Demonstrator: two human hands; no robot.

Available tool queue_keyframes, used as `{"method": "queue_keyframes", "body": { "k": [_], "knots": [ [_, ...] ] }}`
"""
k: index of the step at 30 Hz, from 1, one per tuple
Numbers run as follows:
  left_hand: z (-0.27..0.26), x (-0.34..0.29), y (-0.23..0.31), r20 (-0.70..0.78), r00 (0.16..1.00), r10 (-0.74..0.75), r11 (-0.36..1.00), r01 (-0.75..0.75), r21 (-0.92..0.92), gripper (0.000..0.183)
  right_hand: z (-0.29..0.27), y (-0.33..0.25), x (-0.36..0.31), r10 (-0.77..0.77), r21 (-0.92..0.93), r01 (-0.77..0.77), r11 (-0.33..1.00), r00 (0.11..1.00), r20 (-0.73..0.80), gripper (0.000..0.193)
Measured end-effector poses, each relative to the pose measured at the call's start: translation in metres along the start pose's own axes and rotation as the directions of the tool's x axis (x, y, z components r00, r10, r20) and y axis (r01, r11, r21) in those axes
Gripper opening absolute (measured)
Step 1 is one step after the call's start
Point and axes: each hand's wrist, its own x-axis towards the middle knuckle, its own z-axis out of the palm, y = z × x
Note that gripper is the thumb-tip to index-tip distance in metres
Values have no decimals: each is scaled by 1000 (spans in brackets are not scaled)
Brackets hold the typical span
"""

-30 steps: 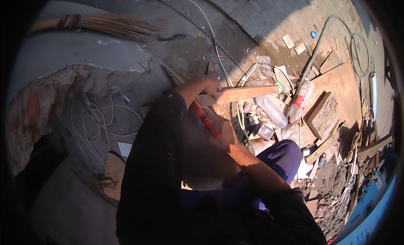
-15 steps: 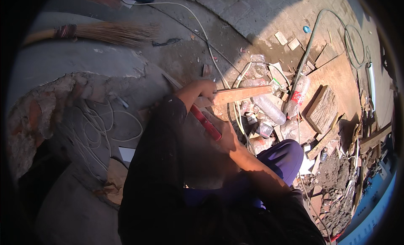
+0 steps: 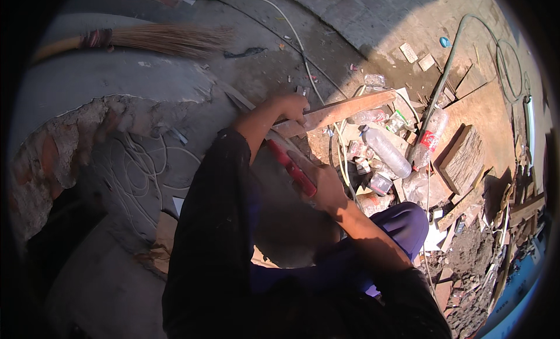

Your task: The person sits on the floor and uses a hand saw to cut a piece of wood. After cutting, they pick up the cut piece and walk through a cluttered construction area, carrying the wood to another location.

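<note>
My left hand [image 3: 290, 108] is closed around the near end of a narrow wooden strip [image 3: 350, 109], which slants up to the right, away from me. Just below it, my right hand [image 3: 326, 187] grips the red handle of a handsaw [image 3: 290, 167]. The saw appears to run up and left beneath my left forearm, where a pale pointed end shows past the wrist. Whether its teeth touch the wood is hidden by my left hand and arm.
Plastic bottles [image 3: 385, 150], scraps and a thick wood block [image 3: 462, 155] lie to the right, on and around a flat board [image 3: 487, 114]. A straw broom [image 3: 169, 40] rests at upper left. Loose cables [image 3: 137, 173] coil beside broken masonry [image 3: 64, 158] at left.
The far end of the wooden strip has swung upward, away from me. Both hands keep their grips, and the whole view has shifted slightly.
</note>
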Motion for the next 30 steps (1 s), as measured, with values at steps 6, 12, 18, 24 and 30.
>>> {"method": "queue_keyframes", "body": {
  "k": [6,12,18,24,30],
  "knots": [
    [0,-2,20,23,999,24,1000,-24,5,53,2,-6,-7,-22,41,24,999,999,-49,65],
    [1,-1,22,-33,999,-13,1000,13,13,53,8,-7,-4,54,-35,-55,998,998,-8,68],
    [25,42,10,-40,994,-102,991,104,78,50,-8,25,3,-93,-78,90,993,995,-36,62],
    [3,33,15,67,998,5,999,-8,39,57,-15,12,-6,102,122,-102,987,995,7,61],
    [21,31,-9,3,999,34,999,-34,-15,56,-94,-36,-112,4,-114,8,993,995,103,74]
  ]
}}
